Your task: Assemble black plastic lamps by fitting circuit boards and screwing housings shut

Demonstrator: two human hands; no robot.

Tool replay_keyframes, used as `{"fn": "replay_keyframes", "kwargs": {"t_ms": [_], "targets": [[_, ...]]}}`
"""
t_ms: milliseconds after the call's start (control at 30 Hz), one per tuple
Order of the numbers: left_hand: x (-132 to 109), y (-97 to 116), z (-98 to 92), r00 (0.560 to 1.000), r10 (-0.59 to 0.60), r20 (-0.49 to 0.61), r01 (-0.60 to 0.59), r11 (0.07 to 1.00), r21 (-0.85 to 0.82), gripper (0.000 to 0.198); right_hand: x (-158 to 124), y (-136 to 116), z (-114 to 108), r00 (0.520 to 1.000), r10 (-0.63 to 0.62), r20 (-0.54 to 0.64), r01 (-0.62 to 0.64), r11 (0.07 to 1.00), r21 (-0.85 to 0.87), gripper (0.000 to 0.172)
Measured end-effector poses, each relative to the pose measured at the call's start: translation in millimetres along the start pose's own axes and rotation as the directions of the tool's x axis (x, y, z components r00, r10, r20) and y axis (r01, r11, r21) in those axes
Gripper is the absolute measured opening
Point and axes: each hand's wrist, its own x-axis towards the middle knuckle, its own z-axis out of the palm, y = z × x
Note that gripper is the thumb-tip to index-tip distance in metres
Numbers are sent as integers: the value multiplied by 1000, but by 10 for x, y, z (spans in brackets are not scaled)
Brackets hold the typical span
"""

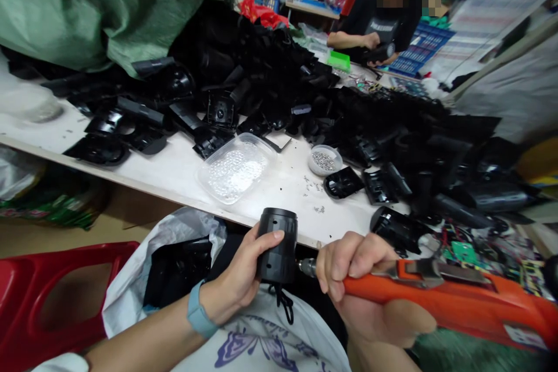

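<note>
My left hand point(248, 267) is closed around a black plastic cylindrical housing point(279, 244), its thumb lying across the front. Small holes show in the housing's side, and a black cord loop point(285, 305) hangs from its lower end. My right hand point(361, 279) grips an orange electric screwdriver point(462, 302), whose tip points left at the housing's lower side. Whether the tip touches the housing I cannot tell. Beyond my hands, a small round bowl of screws point(324, 161) stands on the white table point(288, 186), with loose screws scattered near it.
A clear plastic tray point(238, 165) holds small shiny pieces. Black plastic parts point(261, 81) are heaped across the table. To the left stand a red stool point(52, 261) and a white bag point(174, 226) with black parts. Across the table, a person point(375, 29) handles a black part.
</note>
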Motion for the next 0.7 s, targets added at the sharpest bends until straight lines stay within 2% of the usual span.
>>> {"fn": "replay_keyframes", "kwargs": {"t_ms": [100,300,367,433,500,600,633,700], "targets": [[-2,2,-7,1000,-13,6,13,1000,-10,30,-13,21,31,1000,5,-7,-5,1000,-10,51],[-24,39,-83,1000,-25,19,25,1000,-18,39,127,-115,-26,997,6,77,-4,1000,-30,57],[-23,103,-162,999,-39,24,39,999,10,40,269,-206,-157,994,-72,86,78,994,-75,56],[-4,189,-244,997,-54,50,53,998,36,41,445,-303,-364,977,-206,53,212,960,-183,50],[32,265,-304,996,-57,68,54,998,43,44,607,-399,-608,946,-323,-25,294,891,-347,43],[110,309,-336,995,-77,58,76,997,25,41,719,-525,-884,893,-423,-152,282,790,-545,35],[137,307,-337,994,-99,53,98,995,18,38,712,-554,-922,859,-468,-207,273,762,-588,33],[184,294,-329,990,-137,35,137,990,11,35,648,-565,-909,743,-545,-388,217,745,-630,32]]}}
